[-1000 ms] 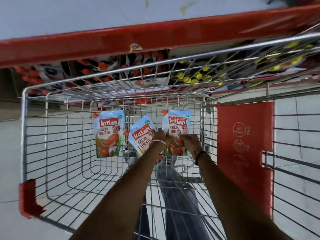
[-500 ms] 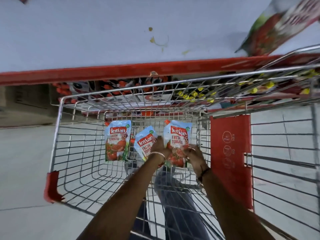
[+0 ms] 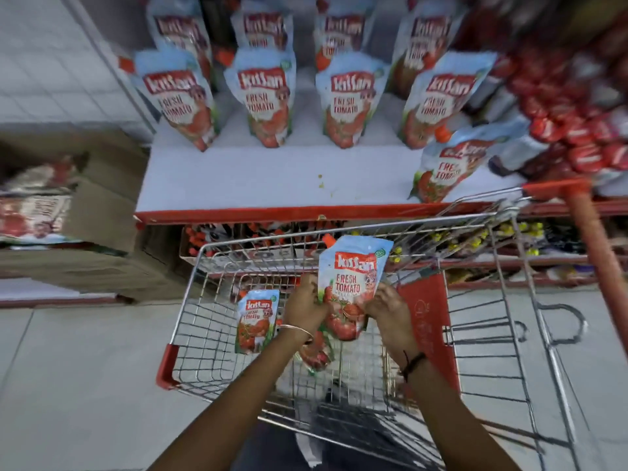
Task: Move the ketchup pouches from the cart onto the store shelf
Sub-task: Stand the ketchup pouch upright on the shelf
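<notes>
I hold one light-blue ketchup pouch point(image 3: 353, 283) upright above the wire cart point(image 3: 190, 300). My left hand point(image 3: 304, 309) grips its left edge and my right hand point(image 3: 387, 309) grips its right edge. A second pouch point(image 3: 256, 321) leans inside the cart to the left of my hands. Below my left wrist a third pouch point(image 3: 314, 355) lies mostly hidden. The white shelf point(image 3: 255, 178) with a red front lip stands just beyond the cart. Several matching pouches point(image 3: 265, 100) stand in rows on the shelf, and one more pouch point(image 3: 445, 164) stands nearer its front right.
Cardboard boxes point(image 3: 98, 212) with more stock sit to the left of the shelf. Red-capped bottles point(image 3: 571, 130) crowd the shelf's right end. The cart's red handle point(image 3: 591, 239) rises at the right. A lower shelf point(image 3: 509, 263) of goods lies behind the cart. Pale floor tiles point(image 3: 78, 385) spread at the left.
Both hands have lifted the right-hand pouch up out of the cart toward its front rim. My view has tilted up, so the shelf and its rows of pouches now show.
</notes>
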A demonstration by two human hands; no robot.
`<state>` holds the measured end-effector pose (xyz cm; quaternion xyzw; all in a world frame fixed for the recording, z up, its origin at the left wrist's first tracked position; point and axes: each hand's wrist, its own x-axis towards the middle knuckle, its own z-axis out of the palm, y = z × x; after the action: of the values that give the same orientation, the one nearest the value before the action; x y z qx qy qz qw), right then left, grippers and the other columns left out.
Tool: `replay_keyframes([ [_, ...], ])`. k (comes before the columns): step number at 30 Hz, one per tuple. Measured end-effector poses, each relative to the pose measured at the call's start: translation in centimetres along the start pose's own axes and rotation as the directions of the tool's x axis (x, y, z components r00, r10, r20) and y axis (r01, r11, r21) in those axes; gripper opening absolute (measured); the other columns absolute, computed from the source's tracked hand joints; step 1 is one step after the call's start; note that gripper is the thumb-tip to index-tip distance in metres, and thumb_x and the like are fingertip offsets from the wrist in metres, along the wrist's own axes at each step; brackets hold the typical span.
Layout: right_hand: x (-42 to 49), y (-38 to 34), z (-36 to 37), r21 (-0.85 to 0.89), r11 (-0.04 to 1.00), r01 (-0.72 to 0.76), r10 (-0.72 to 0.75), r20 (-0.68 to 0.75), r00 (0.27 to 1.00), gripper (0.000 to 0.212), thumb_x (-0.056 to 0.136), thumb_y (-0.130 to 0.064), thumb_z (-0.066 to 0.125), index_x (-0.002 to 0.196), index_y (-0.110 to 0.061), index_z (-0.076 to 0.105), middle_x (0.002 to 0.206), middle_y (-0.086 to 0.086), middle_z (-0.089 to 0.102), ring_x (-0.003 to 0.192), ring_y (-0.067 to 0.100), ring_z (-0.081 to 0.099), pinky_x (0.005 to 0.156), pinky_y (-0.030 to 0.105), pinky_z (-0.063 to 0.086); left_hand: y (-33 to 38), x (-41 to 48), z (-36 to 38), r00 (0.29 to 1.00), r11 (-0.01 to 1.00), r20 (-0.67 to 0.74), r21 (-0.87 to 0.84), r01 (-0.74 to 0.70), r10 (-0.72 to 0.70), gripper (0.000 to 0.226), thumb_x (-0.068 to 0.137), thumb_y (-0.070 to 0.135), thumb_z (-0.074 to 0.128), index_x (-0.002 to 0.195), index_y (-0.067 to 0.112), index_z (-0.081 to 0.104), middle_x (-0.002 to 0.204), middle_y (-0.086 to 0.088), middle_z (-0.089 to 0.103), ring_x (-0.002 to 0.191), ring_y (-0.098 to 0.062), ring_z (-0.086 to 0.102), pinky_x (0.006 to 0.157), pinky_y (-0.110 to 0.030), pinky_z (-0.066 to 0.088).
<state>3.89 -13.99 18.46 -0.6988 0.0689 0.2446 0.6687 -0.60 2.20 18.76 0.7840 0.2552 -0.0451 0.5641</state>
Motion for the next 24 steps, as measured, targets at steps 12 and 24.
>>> replay_keyframes([
  [12, 2.0, -14.5, 2.3, 0.086, 0.872, 0.482, -0.47, -0.133, 0.873, 0.032, 0.078, 0.002, 0.069, 0.089, -0.027, 0.061, 0.091, -0.01, 0.07, 0.08, -0.007, 0.067, 0.061, 0.008, 0.052, 13.1, 3.8, -4.6, 0.911, 0.922, -0.2, -0.074, -0.381, 0.361, 0.047, 0.068, 0.004, 0.075, 0.094, 0.022, 0.041, 0.086, 0.017, 0.06, 0.084, -0.013, 0.065, 0.068, -0.031, 0.058],
  [24, 10.3, -16.2, 4.3, 0.086, 0.867, 0.491, -0.469, -0.194, 0.862, 0.035, 0.08, 0.01, 0.063, 0.114, 0.006, 0.053, 0.106, 0.012, 0.062, 0.093, 0.017, 0.061, 0.072, 0.009, 0.053, 14.9, 11.9, -4.5, 0.885, 0.916, -0.257, 0.004, -0.4, 0.388, 0.045, 0.073, -0.001, 0.071, 0.1, 0.013, 0.039, 0.105, -0.019, 0.067, 0.095, -0.032, 0.066, 0.079, -0.043, 0.059],
])
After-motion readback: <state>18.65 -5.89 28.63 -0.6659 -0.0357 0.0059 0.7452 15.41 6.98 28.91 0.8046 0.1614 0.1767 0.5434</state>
